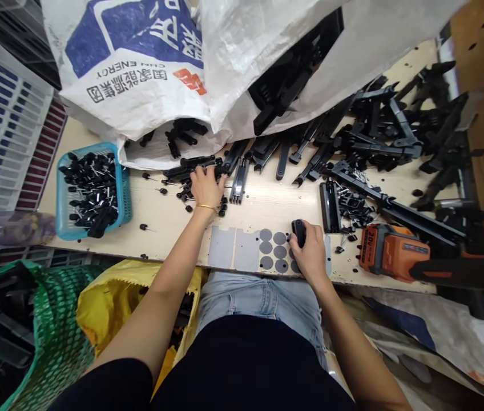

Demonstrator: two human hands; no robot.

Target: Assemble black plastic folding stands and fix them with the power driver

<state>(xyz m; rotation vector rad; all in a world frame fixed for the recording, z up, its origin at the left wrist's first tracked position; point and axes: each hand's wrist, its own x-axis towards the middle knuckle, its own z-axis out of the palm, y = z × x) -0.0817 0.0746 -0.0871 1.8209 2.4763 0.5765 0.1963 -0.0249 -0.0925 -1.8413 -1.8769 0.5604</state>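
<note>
My left hand reaches into a cluster of black parts at the table's middle, its fingers curled over a dark plastic piece; the fingertips are partly hidden. Small black knobs with metal pins lie around it. Just to its right is a black slotted bar. Near the front edge, my right hand grips a short black plastic part between thumb and fingers. Beneath and beside that hand are grey round pads, with grey rectangular sheets to their left.
A blue basket of black knobs stands at left. White woven sacks with black parts cover the back. Folding black arms pile up at right, behind an orange cordless tool. Green and yellow bags sit below the table's edge.
</note>
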